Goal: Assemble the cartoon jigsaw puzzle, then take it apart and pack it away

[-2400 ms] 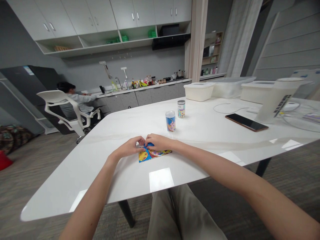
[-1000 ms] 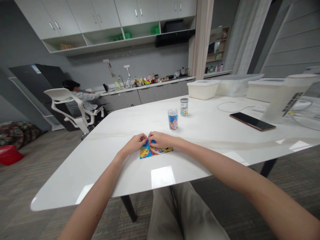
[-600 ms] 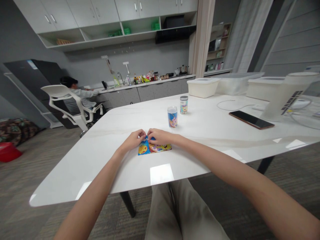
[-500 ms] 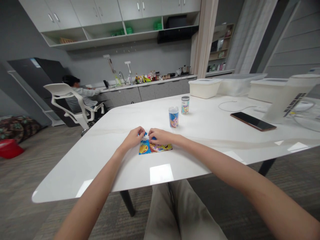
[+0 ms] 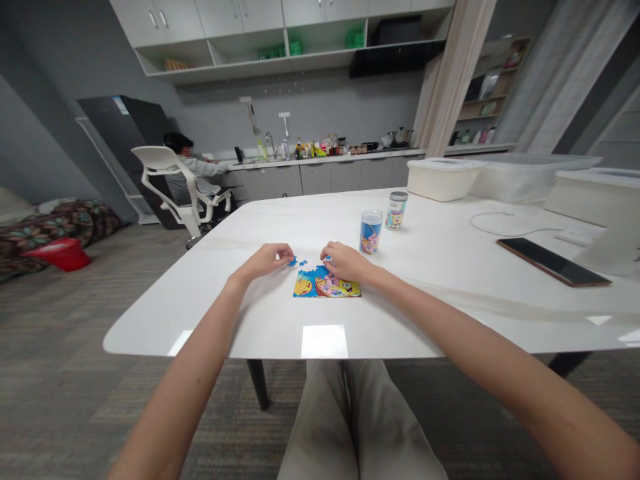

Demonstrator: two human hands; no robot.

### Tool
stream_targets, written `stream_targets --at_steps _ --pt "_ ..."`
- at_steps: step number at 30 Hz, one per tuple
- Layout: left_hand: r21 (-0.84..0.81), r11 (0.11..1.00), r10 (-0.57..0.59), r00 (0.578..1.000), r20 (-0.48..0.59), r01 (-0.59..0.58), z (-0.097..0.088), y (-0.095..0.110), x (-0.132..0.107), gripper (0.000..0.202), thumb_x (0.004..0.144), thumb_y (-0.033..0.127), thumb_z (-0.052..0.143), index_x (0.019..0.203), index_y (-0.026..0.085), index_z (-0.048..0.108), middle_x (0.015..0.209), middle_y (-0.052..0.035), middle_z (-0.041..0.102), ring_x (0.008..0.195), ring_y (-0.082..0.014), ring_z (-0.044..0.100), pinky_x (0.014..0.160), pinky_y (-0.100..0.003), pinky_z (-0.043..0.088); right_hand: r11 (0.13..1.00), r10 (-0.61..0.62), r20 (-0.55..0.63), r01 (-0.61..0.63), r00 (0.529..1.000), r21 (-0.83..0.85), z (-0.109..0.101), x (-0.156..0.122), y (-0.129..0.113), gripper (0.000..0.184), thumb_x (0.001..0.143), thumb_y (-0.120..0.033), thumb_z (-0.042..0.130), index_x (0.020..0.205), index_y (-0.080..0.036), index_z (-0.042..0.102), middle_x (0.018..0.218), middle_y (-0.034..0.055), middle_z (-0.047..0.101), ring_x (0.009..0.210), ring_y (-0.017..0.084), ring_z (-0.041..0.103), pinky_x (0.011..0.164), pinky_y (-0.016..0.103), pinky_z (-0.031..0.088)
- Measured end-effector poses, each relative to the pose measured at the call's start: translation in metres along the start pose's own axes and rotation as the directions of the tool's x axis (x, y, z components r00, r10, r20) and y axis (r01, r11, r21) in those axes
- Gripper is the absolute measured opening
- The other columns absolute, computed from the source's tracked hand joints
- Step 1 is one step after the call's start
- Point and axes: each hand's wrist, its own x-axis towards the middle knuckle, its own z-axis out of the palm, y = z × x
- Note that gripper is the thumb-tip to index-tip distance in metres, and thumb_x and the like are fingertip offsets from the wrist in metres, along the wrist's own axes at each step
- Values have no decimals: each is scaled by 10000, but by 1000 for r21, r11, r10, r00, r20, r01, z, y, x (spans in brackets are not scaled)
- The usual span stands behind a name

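The left hand (image 5: 267, 260) is loosely curled with its fingertips turned down, and whether it pinches anything is hidden behind the fingers. The right hand (image 5: 345, 262) is also half curled, resting at the far edge of a small jigsaw puzzle (image 5: 327, 283), and a blue bit shows at its fingertips; whether it is held, I cannot tell.

In the head view, the puzzle lies flat on a white marble-look table (image 5: 200, 313), near its near edge and between the two hands. It is bright blue, red and yellow with a cartoon print. A few loose blue pieces (image 5: 299, 263) sit just beyond its far left corner, just right of the left hand's fingertips.

Farther off on the table, right of the puzzle, stand a clear cup (image 5: 371, 232) with a blue cartoon label and a lidded jar (image 5: 397, 211) just behind it. On the right lie a dark smartphone (image 5: 553, 262) and a thin white cable (image 5: 500, 220). White plastic tubs (image 5: 440, 180) line the far right edge.

Beyond the table's far left side, a co-worker (image 5: 197, 177) sits in a white office chair (image 5: 170, 190), facing a kitchen counter (image 5: 320, 155) crowded with bottles. A red basin (image 5: 60, 255) sits on a patterned blanket (image 5: 65, 230) at far left.
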Motion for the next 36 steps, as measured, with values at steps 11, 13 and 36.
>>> stream_targets --at_steps 11,13,36 --pt "38 997 67 996 52 -69 0 -4 -1 192 781 340 593 806 181 697 771 -29 645 719 -150 573 693 -260 440 993 111 11 -111 994 -42 1 0 -1 200 866 -108 497 916 -121 690 994 142 642 945 240 570 840 351 442" --pt "18 997 72 995 74 -73 3 3 0 241 766 402 634 840 184 706 776 -24 638 723 -150 574 692 -257 441 995 94 19 -93 995 -36 2 -1 -1 199 863 -113 507 921 -123 697 1006 137 638 951 234 569 852 345 441" --pt "-40 999 41 976 213 -34 8 7 2 312 726 464 663 877 192 685 858 -32 659 793 -178 595 705 -257 443 943 -298 81 280 951 179 5 -1 -12 194 864 -137 548 1018 -136 666 1012 110 623 932 200 574 862 340 471"
